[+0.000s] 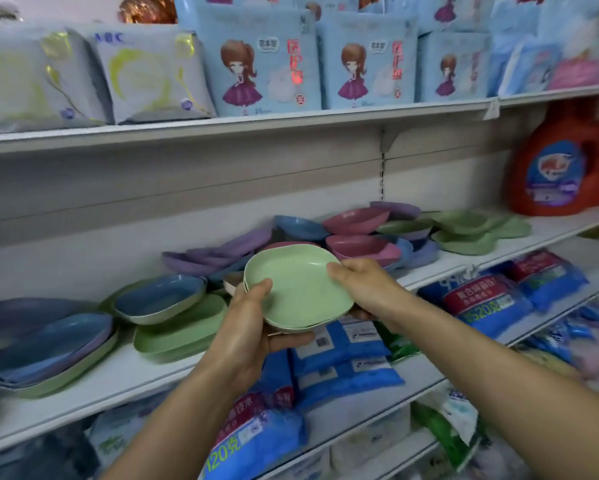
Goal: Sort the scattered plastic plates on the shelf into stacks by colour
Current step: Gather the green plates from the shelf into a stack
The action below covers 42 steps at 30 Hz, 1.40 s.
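A small stack of light green plates (300, 289) is held in front of the white shelf (125, 379), tilted toward me. My left hand (246, 330) grips its near left rim, thumb on top and fingers underneath. My right hand (364, 285) holds the right rim with its thumb on the edge. Loose plates lie scattered on the shelf: blue ones (159, 299) and green ones (183, 330) to the left, purple ones (215, 254) behind, pink ones (357, 220) and more green ones (471, 230) to the right.
A red detergent jug (565, 168) stands at the shelf's right end. The upper shelf (222, 124) carries soft packets. Blue bags (343, 355) fill the shelf below, under my arms.
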{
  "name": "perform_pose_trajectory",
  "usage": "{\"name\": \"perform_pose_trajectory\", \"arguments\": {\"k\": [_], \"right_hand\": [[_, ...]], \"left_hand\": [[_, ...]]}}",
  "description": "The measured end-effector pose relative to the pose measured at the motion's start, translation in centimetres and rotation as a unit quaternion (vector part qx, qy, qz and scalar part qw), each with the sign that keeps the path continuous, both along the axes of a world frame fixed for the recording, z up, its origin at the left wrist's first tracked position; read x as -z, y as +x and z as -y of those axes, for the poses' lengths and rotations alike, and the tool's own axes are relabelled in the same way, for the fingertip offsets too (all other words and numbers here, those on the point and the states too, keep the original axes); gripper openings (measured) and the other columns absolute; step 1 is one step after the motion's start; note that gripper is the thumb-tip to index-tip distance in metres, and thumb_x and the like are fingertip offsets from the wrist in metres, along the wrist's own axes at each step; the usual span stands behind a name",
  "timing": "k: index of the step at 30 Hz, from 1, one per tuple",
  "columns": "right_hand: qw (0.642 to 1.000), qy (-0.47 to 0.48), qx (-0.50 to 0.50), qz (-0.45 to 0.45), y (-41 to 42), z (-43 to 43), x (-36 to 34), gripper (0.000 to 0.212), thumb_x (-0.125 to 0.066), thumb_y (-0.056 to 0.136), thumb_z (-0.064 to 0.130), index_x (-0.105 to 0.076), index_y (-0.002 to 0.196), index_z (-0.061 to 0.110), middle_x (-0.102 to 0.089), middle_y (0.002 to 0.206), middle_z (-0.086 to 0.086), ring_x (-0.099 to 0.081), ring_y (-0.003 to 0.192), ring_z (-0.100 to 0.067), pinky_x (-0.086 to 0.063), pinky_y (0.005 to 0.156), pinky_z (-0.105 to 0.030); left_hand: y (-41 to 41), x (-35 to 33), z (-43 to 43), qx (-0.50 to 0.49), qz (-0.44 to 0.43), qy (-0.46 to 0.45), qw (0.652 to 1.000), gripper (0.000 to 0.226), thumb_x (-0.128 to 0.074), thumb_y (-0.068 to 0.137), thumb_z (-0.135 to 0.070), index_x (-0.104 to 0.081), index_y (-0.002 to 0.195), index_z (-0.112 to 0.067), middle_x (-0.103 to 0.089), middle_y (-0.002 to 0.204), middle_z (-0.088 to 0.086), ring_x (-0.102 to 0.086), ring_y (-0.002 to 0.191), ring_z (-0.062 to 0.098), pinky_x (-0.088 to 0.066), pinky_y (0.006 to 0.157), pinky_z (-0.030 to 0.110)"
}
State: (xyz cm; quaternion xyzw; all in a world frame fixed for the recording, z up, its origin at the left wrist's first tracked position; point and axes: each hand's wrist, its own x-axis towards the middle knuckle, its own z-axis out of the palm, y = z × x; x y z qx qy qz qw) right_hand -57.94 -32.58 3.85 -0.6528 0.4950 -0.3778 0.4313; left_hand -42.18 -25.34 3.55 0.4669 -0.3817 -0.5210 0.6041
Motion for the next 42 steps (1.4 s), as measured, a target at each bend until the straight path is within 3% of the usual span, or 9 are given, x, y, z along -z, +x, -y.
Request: {"name": "perform_pose_trajectory", "arguments": {"k": [9, 17, 22, 26, 30, 32, 36, 40, 42], "right_hand": [[0.998, -0.015, 0.055, 0.032, -12.8, 5.9, -0.5, 0.056, -0.032, 0.1, 0.05, -0.063, 0.083, 0.008, -0.053, 0.049, -0.008, -0.037, 0.031, -0.015, -0.026, 0.038, -0.015], [0.987, -0.031, 0.149, -0.057, -30.4, 19.0, 0.7, 0.028, -0.05, 0.097, 0.018, -0.058, 0.074, 0.004, -0.051, 0.047, -0.01, -0.033, 0.025, -0.012, -0.021, 0.035, -0.013], [0.97, 0.021, 0.215, -0.112, -36.4, 26.7, 1.8, 0.034, -0.053, 0.092, 0.029, -0.057, 0.071, 0.002, -0.058, 0.06, -0.018, -0.042, 0.041, -0.019, -0.03, 0.043, -0.02], [0.968, 0.056, 0.206, -0.13, -36.8, 31.0, 3.0, 0.046, -0.045, 0.095, 0.04, -0.06, 0.091, -0.003, -0.059, 0.064, -0.017, -0.048, 0.05, -0.023, -0.035, 0.047, -0.025], [0.966, 0.041, 0.194, -0.166, -36.3, 34.0, 3.5, 0.056, -0.042, 0.094, 0.051, -0.061, 0.107, -0.001, -0.066, 0.098, -0.021, -0.063, 0.084, -0.033, -0.048, 0.073, -0.033], [0.964, 0.045, 0.184, -0.186, -36.1, 34.4, 3.6, 0.05, -0.051, 0.091, 0.044, -0.06, 0.112, -0.001, -0.066, 0.109, -0.019, -0.063, 0.093, -0.034, -0.052, 0.081, -0.034], [0.954, 0.039, 0.189, -0.231, -36.2, 34.5, 2.9, 0.031, -0.057, 0.088, 0.017, -0.059, 0.109, -0.004, -0.064, 0.107, -0.02, -0.063, 0.095, -0.034, -0.046, 0.07, -0.029], [0.973, 0.016, 0.178, -0.147, -37.1, 34.5, 1.9, 0.009, -0.06, 0.084, 0.01, -0.061, 0.082, 0.001, -0.062, 0.077, -0.016, -0.061, 0.065, -0.028, -0.046, 0.054, -0.028], [0.99, -0.004, 0.124, -0.072, -37.2, 33.8, 0.9, 0.018, -0.057, 0.09, 0.011, -0.055, 0.073, 0.005, -0.052, 0.059, -0.01, -0.046, 0.041, -0.018, -0.035, 0.04, -0.02]], "left_hand": [[-10.5, 0.2, 5.0, 0.057, -0.014, 0.002, 0.998, 0.022, -0.04, 0.103, -0.027, -0.048, 0.124, -0.026, -0.06, 0.114, 0.008, -0.074, 0.073, 0.026, -0.06, 0.058, 0.04], [-23.2, 1.5, 10.0, 0.042, -0.047, 0.033, 0.997, 0.023, -0.044, 0.101, -0.028, -0.052, 0.122, -0.031, -0.062, 0.117, 0.008, -0.072, 0.083, 0.032, -0.059, 0.055, 0.04], [-28.7, 2.9, 12.6, 0.032, -0.069, 0.061, 0.995, 0.021, -0.043, 0.101, -0.032, -0.052, 0.119, -0.033, -0.062, 0.117, 0.007, -0.072, 0.084, 0.031, -0.06, 0.057, 0.044], [-31.1, 3.6, 14.5, 0.01, -0.066, 0.088, 0.994, 0.024, -0.04, 0.101, -0.04, -0.053, 0.119, -0.032, -0.062, 0.113, 0.005, -0.07, 0.086, 0.029, -0.059, 0.057, 0.043], [-32.6, 4.1, 16.1, -0.013, -0.074, 0.11, 0.991, 0.036, -0.038, 0.099, -0.048, -0.051, 0.125, -0.027, -0.064, 0.112, 0.005, -0.072, 0.079, 0.023, -0.058, 0.052, 0.038], [-32.9, 4.2, 16.7, -0.018, -0.076, 0.114, 0.99, 0.037, -0.038, 0.099, -0.048, -0.051, 0.126, -0.026, -0.063, 0.113, 0.006, -0.071, 0.083, 0.025, -0.057, 0.052, 0.037], [-33.4, 4.4, 17.8, -0.016, -0.075, 0.105, 0.992, 0.04, -0.035, 0.101, -0.047, -0.049, 0.131, -0.026, -0.063, 0.117, 0.008, -0.07, 0.086, 0.025, -0.058, 0.054, 0.038], [-33.8, 4.7, 18.6, -0.012, -0.072, 0.099, 0.992, 0.041, -0.035, 0.101, -0.048, -0.047, 0.133, -0.026, -0.061, 0.123, 0.01, -0.07, 0.091, 0.028, -0.058, 0.054, 0.038], [-34.0, 4.7, 18.9, -0.013, -0.074, 0.097, 0.992, 0.041, -0.035, 0.1, -0.048, -0.048, 0.133, -0.026, -0.06, 0.124, 0.01, -0.07, 0.091, 0.029, -0.058, 0.054, 0.038]]}}
